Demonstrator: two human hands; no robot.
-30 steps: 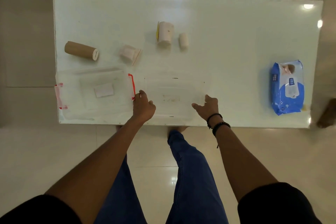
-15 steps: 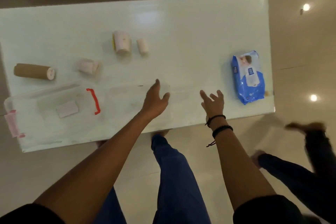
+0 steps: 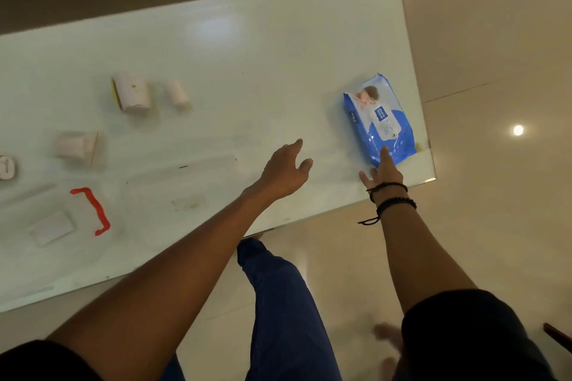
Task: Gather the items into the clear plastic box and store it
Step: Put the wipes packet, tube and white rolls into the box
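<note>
The clear plastic box (image 3: 185,204) sits on the white table (image 3: 247,56) near its front edge, faint against the surface. Its lid (image 3: 62,219), with a red latch (image 3: 94,210), lies to the left. A blue wipes pack (image 3: 379,119) lies at the table's right end. My right hand (image 3: 383,168) is open, fingertips touching the pack's near edge. My left hand (image 3: 286,168) hovers open over the table between box and pack, holding nothing. Farther left lie a large white roll (image 3: 133,96), a small white roll (image 3: 177,94) and a wrapped bandage (image 3: 77,145).
A small white item (image 3: 6,167) shows at the left edge, cut off by the frame. My legs in blue trousers (image 3: 278,303) stand on the glossy tiled floor (image 3: 495,40) right of the table. A dark object (image 3: 557,334) pokes in at the lower right.
Both hands left the clear box and swung right; my right hand now reaches the wipes pack. The view has turned to the right, pushing the lid and brown roll toward the left edge.
</note>
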